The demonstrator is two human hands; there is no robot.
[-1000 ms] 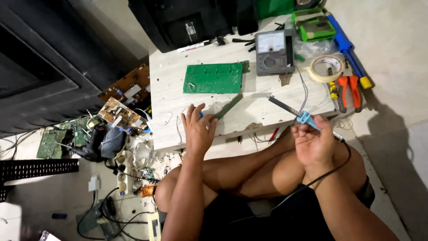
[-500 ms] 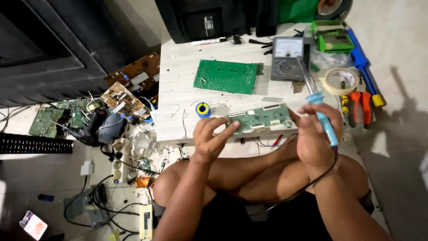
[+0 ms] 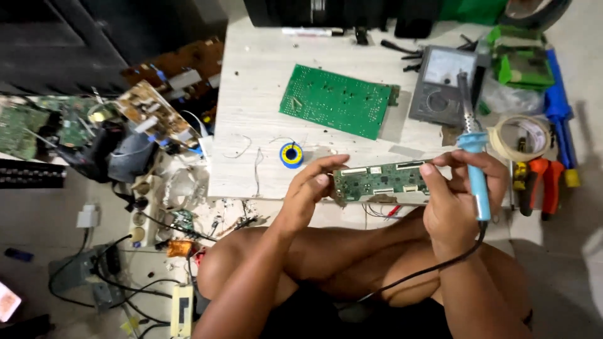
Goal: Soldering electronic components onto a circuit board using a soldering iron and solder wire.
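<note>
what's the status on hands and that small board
Left hand and right hand both grip narrow green circuit board. Right also holds blue soldering iron, tip up. Nothing in the way.

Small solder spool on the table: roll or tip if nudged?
The spool lies flat on its flange, so it probably slides rather than rolls. It looks small and light, so easily shifted. Loose wire beside it may snag or drag along.

Green narrow circuit board (image 3: 381, 181) at centre; light-blue-handled soldering iron (image 3: 475, 169) right; yellow-and-blue solder spool (image 3: 291, 154); grey multimeter (image 3: 444, 85) upper right.
</note>
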